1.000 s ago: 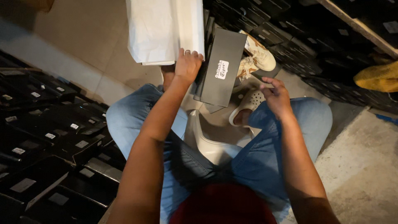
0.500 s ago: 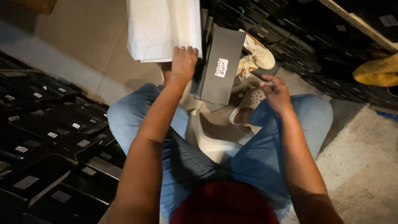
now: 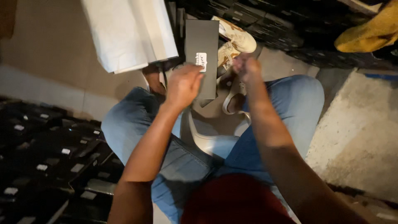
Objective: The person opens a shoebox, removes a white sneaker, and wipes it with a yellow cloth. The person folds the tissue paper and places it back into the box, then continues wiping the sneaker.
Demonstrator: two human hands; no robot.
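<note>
Between the knees, the left hand (image 3: 183, 86) grips a black box (image 3: 202, 54) lengthwise away; right hand (image 3: 246, 66) is fisted.

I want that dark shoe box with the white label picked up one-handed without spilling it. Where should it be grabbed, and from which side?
Probably best across its narrow width at the near end, coming from the person's side. The dark shoe box stands long and slim, near end toward the knees, where the left hand already is. White paper crowds its left, a cream sneaker its right.
</note>
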